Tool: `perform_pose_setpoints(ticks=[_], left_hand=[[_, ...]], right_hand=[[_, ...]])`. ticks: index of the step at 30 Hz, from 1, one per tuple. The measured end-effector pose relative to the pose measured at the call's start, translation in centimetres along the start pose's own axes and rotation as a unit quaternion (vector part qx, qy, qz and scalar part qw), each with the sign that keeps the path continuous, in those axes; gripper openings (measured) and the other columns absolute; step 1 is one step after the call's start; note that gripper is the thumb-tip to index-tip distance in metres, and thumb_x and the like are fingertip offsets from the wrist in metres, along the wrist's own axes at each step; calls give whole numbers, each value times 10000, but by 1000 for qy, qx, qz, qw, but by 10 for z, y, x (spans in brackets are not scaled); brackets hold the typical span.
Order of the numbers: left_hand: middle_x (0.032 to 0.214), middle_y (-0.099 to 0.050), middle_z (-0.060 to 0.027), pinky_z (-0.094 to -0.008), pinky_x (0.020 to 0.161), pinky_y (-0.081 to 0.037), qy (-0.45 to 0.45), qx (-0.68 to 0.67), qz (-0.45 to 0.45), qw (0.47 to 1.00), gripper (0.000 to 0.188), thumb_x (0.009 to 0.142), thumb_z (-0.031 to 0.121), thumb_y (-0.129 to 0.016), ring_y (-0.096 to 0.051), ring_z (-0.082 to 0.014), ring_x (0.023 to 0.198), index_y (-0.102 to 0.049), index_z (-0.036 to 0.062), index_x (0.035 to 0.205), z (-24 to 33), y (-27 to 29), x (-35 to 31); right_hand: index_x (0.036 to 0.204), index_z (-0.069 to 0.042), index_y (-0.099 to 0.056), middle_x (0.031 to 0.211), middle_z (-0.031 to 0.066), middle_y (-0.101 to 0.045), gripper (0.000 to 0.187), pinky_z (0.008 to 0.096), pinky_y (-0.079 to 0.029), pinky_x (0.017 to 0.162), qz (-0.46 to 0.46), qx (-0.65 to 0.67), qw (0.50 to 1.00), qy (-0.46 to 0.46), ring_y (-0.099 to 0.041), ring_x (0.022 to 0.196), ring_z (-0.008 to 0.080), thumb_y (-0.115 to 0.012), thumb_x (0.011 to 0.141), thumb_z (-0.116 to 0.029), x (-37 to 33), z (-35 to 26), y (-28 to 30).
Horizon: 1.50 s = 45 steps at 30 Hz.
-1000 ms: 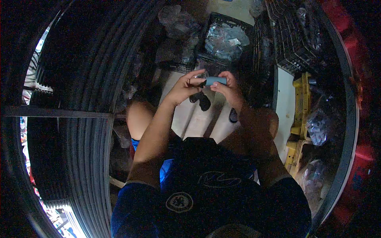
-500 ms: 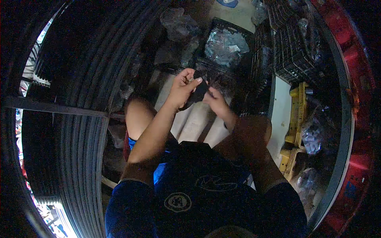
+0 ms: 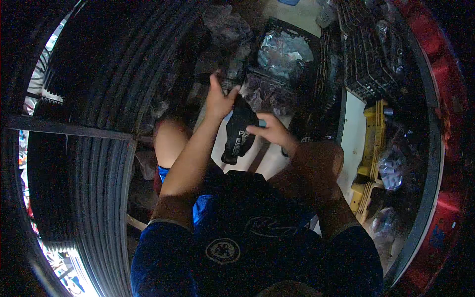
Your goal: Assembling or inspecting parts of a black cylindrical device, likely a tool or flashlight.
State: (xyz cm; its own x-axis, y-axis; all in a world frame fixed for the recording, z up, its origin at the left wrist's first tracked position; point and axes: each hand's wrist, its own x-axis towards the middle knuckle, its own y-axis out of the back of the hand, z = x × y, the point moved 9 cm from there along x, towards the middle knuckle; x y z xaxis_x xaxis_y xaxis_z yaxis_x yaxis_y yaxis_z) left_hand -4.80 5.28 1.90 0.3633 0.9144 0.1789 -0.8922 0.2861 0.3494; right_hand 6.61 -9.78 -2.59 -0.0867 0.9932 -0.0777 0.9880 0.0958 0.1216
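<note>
A limp black cloth piece (image 3: 239,129), long and sock-like with pale lettering near its lower end, hangs between my hands above my lap. At its right edge my right hand (image 3: 273,131) grips it between thumb and fingers. A small blue-grey patch shows between those fingertips; what it is I cannot make out. By the cloth's upper end is my left hand (image 3: 221,101), its thumb and a finger spread apart. Some of its fingers are dim and blurred.
Ahead stands a black crate (image 3: 287,74) filled with clear plastic bags. Black crates (image 3: 371,59) are stacked at right, beside yellow plastic parts (image 3: 374,143) and wrapped packages (image 3: 392,171). Dark ridged stacks (image 3: 99,188) rise at left behind a metal bar (image 3: 69,132).
The black cloth, bunched in my hands before, now hangs lengthwise with its lettering showing. My left hand has spread its fingers and shifted slightly up; my right hand has come lower.
</note>
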Motion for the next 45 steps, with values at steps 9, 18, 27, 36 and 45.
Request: perform_pose_setpoints(ticks=[9,18,27,36,45], left_hand=[[1041,-661,-253,-467,863,-516,-173,144,-317,921,575,679,238,-841,-641,-421,1003,-593,-22,1127,29,-78,-75],[861,-673,-217,-430,711,-532,-97,123,-182,971,441,781,256,-780,-679,-388,806,-579,-29,1049,8,-58,-46],[862,-662,-82,-335,771,-493,99,-123,-106,982,360,985,362,-587,-606,-172,835,-641,12,1051,-3,-48,-40],[800,-660,-6,-262,614,-482,174,-259,-44,949,221,956,232,-647,-597,-89,669,-648,12,934,-1,-42,-42],[874,-664,-91,-312,680,-493,123,-206,-102,965,463,1041,430,-422,-623,-171,764,-660,33,1012,-9,-59,-40]], right_hand=[[1230,-33,-553,1041,56,-639,304,303,-498,750,111,32,991,-73,-588,863,120,-494,1037,-260,13,76,23],[1335,-120,-403,1081,80,-589,533,274,-530,806,153,-3,987,-39,-640,910,156,-703,925,-277,12,33,44],[1251,-3,-568,1062,38,-644,425,270,-489,818,5,-21,987,-161,-598,908,125,-721,889,-166,2,45,20],[1455,6,-372,1364,117,-525,716,336,-396,1054,102,10,995,-15,-465,1269,189,-745,885,-217,4,11,18],[1400,-38,-459,1496,182,-425,534,416,-363,1113,229,-230,929,177,-435,1364,366,-640,898,-62,-13,-78,20]])
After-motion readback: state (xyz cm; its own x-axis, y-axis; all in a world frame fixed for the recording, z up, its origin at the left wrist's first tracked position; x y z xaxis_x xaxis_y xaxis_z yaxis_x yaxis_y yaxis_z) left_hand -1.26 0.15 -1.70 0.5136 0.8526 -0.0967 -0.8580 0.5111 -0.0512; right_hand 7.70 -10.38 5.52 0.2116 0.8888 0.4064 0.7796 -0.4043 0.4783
